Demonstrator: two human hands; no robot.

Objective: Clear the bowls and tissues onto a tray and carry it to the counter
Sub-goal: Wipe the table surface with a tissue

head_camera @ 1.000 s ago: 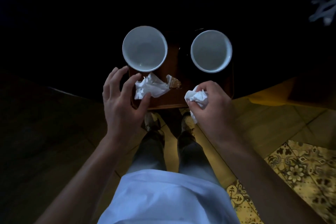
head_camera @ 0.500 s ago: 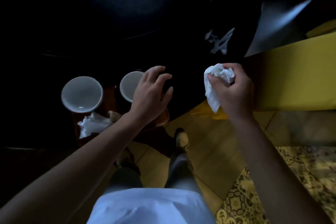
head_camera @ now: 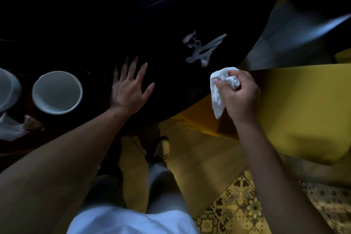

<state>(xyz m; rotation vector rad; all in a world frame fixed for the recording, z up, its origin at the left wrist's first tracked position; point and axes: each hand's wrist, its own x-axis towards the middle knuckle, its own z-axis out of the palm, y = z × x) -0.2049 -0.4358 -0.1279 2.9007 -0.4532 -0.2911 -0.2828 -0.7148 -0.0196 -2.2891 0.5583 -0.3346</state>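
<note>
My right hand [head_camera: 239, 95] grips a crumpled white tissue [head_camera: 218, 91] near the dark table's right edge. Flat on the black tabletop [head_camera: 133, 15] lies my left hand [head_camera: 129, 89], fingers spread and holding nothing. To its left, a white bowl [head_camera: 57, 92] stands on a dark brown tray [head_camera: 28, 112]. A second white bowl [head_camera: 7, 89] is cut off by the left frame edge. Another crumpled tissue [head_camera: 9, 129] and a small brown wrapper [head_camera: 32, 122] lie on the tray's near side.
A pale smear or spill [head_camera: 203, 48] marks the table just beyond my right hand. A yellow seat [head_camera: 303, 108] stands to the right of the table. Below are my legs and a yellow tiled floor [head_camera: 235, 211].
The view swung right, so the tray and bowls slid to the far left. My left hand left the tray and flattened on the tabletop. My right hand carried the tissue toward the smear.
</note>
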